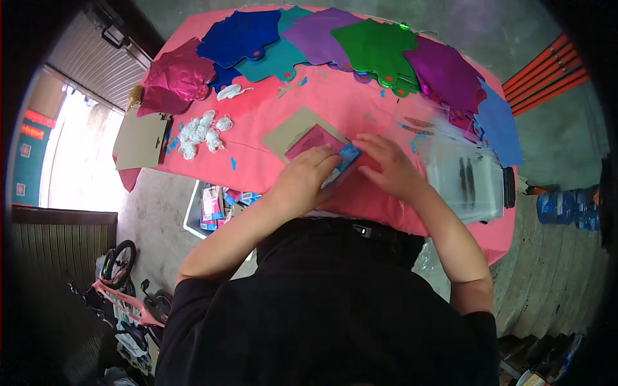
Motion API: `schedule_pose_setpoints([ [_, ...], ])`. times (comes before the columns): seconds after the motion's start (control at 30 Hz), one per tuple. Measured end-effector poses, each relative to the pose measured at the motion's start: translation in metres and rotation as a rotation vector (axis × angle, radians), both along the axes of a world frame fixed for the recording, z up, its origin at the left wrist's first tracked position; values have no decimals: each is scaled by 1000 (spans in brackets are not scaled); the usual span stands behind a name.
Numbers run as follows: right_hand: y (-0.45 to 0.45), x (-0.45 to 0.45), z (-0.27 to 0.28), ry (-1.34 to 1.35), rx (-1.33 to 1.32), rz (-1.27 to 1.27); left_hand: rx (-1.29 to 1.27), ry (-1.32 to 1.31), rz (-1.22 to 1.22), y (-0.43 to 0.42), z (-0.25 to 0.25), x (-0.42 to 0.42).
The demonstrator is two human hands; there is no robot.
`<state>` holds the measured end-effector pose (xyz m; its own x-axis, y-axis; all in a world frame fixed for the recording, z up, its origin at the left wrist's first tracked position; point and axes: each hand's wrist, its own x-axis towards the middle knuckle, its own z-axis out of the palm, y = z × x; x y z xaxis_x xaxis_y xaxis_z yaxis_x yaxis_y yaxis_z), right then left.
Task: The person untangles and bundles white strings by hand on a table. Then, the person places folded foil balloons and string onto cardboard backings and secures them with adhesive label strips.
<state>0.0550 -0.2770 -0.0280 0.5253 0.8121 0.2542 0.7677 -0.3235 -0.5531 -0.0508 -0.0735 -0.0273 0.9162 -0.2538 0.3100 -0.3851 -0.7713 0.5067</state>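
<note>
My left hand (308, 175) is closed on a flat packet with a pink part and a blue printed strip (348, 154), its fingers lying over the front. The packet tilts above the pink tablecloth (257, 141), with a tan card (283, 136) behind it. Close to the packet's right edge, my right hand (390, 165) has its thumb and fingers apart. Whether its fingertips touch the packet I cannot tell. To the right lies a stack of clear plastic bags (450, 183) with dark print, its upper part smeared.
Shiny foil pieces in blue (235, 38), green (376, 48), purple and pink line the far edge. White string bundles (199, 134) and a cardboard piece (141, 141) lie at left. Below the table edge stands a white bin (191, 215) of packets. Water bottles (560, 207) stand at right.
</note>
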Motion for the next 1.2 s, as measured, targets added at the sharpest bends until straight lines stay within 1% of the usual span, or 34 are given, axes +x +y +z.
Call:
schedule_pose_setpoints([
  [0.07, 2, -7, -2, -106, -19, -21, 60, -53, -117, 11, 0, -3],
  [0.1, 4, -9, -3, -160, -28, -27, 63, -63, -108, 13, 0, -6],
  [0.2, 9, -12, -4, -237, -56, -17, 195, -98, -11, 18, 9, -19],
  [0.33, 15, -11, -4, -289, -61, 1, 136, -136, 86, 21, -7, -19],
  [0.53, 25, -2, -5, -349, 17, 15, 146, -148, 123, 19, -18, -13],
  [0.8, 32, 8, -11, -447, -73, 46, 251, -222, 158, 20, -20, -7],
  [0.93, 32, 12, -13, -456, -43, 31, 228, -234, 149, 22, -23, -4],
  [1.03, 31, 18, -12, -282, 72, 88, 173, -231, 137, 23, -20, -3],
  [1.07, 32, 20, -12, -287, 75, 87, 151, -246, 133, 24, -19, -3],
  [1.17, 32, 24, -13, -151, 68, 66, 101, -272, 116, 23, -18, -3],
  [1.2, 32, 25, -13, -152, 67, 66, 102, -268, 112, 24, -18, -2],
])
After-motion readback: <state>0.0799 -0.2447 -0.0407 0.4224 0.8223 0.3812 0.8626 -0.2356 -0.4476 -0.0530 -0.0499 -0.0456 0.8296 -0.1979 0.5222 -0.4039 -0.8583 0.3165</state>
